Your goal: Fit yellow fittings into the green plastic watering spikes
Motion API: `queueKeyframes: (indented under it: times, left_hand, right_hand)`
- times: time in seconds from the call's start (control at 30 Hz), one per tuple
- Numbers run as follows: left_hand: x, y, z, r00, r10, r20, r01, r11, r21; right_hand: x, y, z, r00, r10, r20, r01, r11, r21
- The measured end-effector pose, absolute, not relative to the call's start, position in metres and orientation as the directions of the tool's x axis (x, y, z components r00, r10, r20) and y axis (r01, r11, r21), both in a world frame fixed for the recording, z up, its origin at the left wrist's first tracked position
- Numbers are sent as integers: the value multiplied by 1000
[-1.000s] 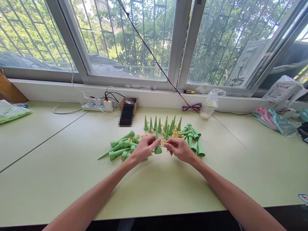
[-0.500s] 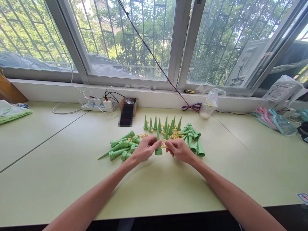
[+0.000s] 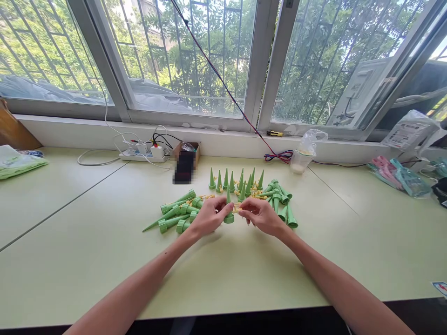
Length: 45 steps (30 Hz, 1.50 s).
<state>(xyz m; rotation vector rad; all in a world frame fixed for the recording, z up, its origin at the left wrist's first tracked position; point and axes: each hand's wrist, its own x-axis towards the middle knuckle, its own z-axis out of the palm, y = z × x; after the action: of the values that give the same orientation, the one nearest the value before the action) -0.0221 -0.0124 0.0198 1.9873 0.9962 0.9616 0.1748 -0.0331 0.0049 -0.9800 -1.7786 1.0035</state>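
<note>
My left hand (image 3: 211,216) grips a green plastic watering spike (image 3: 229,217), held upright with its point up and its ribbed cap at the bottom. Close against the spike's right side, my right hand (image 3: 260,215) pinches a small yellow plastic valve (image 3: 236,209); fingers cover part of it. Whether the valve sits in the spike, I cannot tell. Beyond both hands stand several upright green spikes (image 3: 226,178) with small yellow pieces (image 3: 256,193) among them. Loose capped spikes (image 3: 170,224) lie on the left, and a pile of hollow green cones (image 3: 290,216) lies on the right.
A phone-like dark blurred shape (image 3: 184,167) leans by a small cardboard box (image 3: 197,151). Behind are a power strip (image 3: 143,155), a bagged plastic cup (image 3: 300,163) and bundled wires (image 3: 279,156). Pink and teal packets (image 3: 401,176) lie on the table (image 3: 223,279) at right.
The spike and the yellow valve shift slightly between the frames, staying close together. My right fingers have changed their angle around the valve. The surrounding piles look the same.
</note>
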Motion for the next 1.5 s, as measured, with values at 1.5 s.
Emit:
queueKeyframes:
  times: [1.5]
  left_hand:
    - [-21,-13,16,438,842,314,393,-494,776]
  right_hand:
    - [174,-33,4,-364,894,259,286,373,-883]
